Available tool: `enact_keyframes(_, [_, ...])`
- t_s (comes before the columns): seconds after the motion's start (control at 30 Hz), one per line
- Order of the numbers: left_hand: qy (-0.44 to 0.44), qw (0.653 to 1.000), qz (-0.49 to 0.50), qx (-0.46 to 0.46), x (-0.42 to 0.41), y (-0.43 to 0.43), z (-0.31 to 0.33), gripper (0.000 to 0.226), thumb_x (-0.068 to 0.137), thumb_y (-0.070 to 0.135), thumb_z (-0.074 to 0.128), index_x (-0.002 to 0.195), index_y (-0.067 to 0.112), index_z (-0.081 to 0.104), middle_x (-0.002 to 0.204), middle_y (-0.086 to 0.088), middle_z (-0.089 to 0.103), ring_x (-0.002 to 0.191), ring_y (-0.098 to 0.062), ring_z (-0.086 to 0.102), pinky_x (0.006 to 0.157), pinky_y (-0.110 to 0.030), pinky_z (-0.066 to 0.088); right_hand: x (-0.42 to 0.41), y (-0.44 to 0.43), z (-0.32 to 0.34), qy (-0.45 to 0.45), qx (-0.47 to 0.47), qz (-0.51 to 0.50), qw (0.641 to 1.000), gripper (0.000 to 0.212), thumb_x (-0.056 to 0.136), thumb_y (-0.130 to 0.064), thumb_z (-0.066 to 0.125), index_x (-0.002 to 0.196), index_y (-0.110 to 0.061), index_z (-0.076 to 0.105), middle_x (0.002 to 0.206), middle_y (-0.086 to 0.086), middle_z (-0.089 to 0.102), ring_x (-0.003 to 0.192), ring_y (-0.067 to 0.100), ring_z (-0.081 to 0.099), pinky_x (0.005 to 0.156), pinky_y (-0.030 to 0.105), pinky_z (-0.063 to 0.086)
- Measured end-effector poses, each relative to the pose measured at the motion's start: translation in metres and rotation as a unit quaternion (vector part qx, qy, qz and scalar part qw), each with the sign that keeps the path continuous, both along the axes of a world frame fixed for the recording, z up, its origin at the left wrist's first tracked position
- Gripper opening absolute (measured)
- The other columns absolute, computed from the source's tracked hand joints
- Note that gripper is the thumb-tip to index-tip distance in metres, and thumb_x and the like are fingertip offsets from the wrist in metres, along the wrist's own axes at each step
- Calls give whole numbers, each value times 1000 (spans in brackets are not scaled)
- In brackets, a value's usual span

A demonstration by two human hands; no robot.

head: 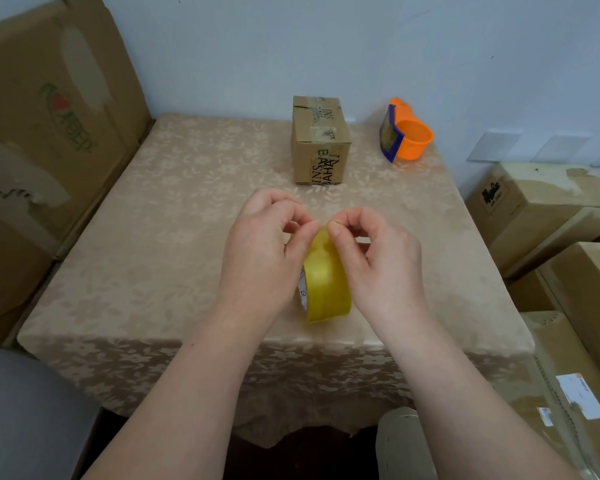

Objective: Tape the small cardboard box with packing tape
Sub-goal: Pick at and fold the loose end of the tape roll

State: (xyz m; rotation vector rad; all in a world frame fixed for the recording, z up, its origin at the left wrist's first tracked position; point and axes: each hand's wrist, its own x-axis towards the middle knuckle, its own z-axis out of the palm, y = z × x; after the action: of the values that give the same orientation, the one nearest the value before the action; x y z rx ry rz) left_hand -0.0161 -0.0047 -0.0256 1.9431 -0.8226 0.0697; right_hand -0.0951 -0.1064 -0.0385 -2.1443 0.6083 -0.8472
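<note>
Both hands on tape roll [326, 282], held upright on edge just above or on the bench [153, 237]; contact with the cloth hard to tell. Left hand [267, 251] grip: thumb and forefinger pinched together at the top of the roll. Right hand [378, 258] grip: same, pinched together right beside the left, fingertips nearly touching. Looks like picking for the free tape end; no peeled strip visible yet.

Small box [321, 140] well beyond the grip, toward the wall, flaps already down, old tape scraps on top. Orange tape dispenser [406, 133] beyond the grip and to the right, near the box, untouched. Bigger cartons stacked either side of the bench, clear of the hands.

Risks from here:
- Tape end not found or splitting lengthwise: clear tape on a yellowish roll, edge hard to see, nail catches only part of the width.
- Peeled end folding back onto itself or sticking to fingers once free.
- Roll slipping out sideways: both grips sit at the top, nothing steadying the lower part.
- Box light and far from the grip: likely to slide on the cloth when tape is pressed on, unless held.
- No cutter in hand: tearing by hand may leave a ragged end.
</note>
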Motion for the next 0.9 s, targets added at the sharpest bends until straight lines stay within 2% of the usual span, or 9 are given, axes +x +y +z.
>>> enact_keyframes(0.1, [-11, 1000, 13, 18, 2, 1, 0, 8, 84, 18, 64, 77, 15, 63, 87, 8, 51, 79, 2, 51, 69, -8, 38, 0, -1, 0, 2, 9, -7, 1000, 7, 88, -21, 62, 82, -19, 66, 75, -13, 62, 74, 7, 59, 72, 27, 49])
enact_keyframes(0.2, [8, 999, 24, 30, 4, 2, -3, 14, 86, 24, 60, 74, 17, 57, 85, 4, 50, 77, -1, 50, 73, -8, 39, 1, -1, 0, -1, 16, -10, 1000, 7, 88, -20, 62, 82, -20, 66, 73, -15, 61, 77, 6, 59, 70, 23, 47])
enact_keyframes(0.3, [124, 992, 30, -5, 3, 2, -5, 21, 88, 40, 52, 72, 26, 53, 74, 4, 53, 74, -23, 59, 73, -44, 55, 1, -1, 1, -2, 28, -16, 999, 8, 88, -20, 61, 82, -24, 64, 70, -20, 58, 80, 5, 58, 70, 16, 43])
enact_keyframes(0.37, [219, 976, -2, -17, 0, 4, -1, 15, 87, 45, 54, 77, 34, 56, 75, -1, 60, 75, -29, 65, 71, -53, 55, 0, -2, 1, -2, 37, -20, 999, 8, 89, -21, 61, 83, -25, 64, 72, -20, 59, 76, 5, 59, 71, 18, 45])
enact_keyframes(0.4, [259, 965, -20, -23, -1, 5, 0, 7, 85, 44, 59, 85, 37, 59, 79, -5, 64, 77, -27, 67, 73, -52, 56, 0, -3, 1, -3, 40, -21, 999, 8, 89, -22, 61, 83, -24, 65, 73, -18, 60, 76, 6, 60, 71, 21, 46])
enact_keyframes(0.5, [316, 947, -46, -25, 0, 5, 0, 38, 76, 27, 74, 112, 27, 61, 91, -3, 69, 85, -23, 70, 76, -44, 57, 1, -5, 0, -9, 50, -23, 998, 8, 89, -22, 60, 82, -23, 64, 75, -15, 62, 76, 9, 61, 73, 28, 50])
enact_keyframes(0.7, [390, 917, -66, -51, -1, 3, -2, 46, 76, 11, 73, 118, 23, 59, 89, -6, 75, 87, -24, 70, 87, -46, 52, 3, -6, -3, -32, 124, 0, 992, 11, 82, -39, 56, 78, -29, 60, 79, -10, 62, 79, 21, 65, 71, 48, 56])
enact_keyframes(0.8, [423, 900, -65, -80, 2, 2, -3, 48, 73, 7, 74, 117, 20, 60, 88, -8, 75, 84, -23, 70, 86, -45, 52, 1, -7, -3, -14, 206, 20, 978, 33, 68, -59, 63, 84, -30, 60, 85, -4, 61, 80, 25, 65, 73, 52, 55])
enact_keyframes(0.9, [425, 898, -76, -85, 3, 3, -5, 55, 70, 6, 76, 118, 21, 57, 87, -9, 75, 84, -23, 70, 86, -43, 50, -1, -7, -4, 39, 278, 64, 958, 47, 58, -59, 73, 94, -33, 56, 84, 2, 62, 77, 25, 67, 78, 54, 55])
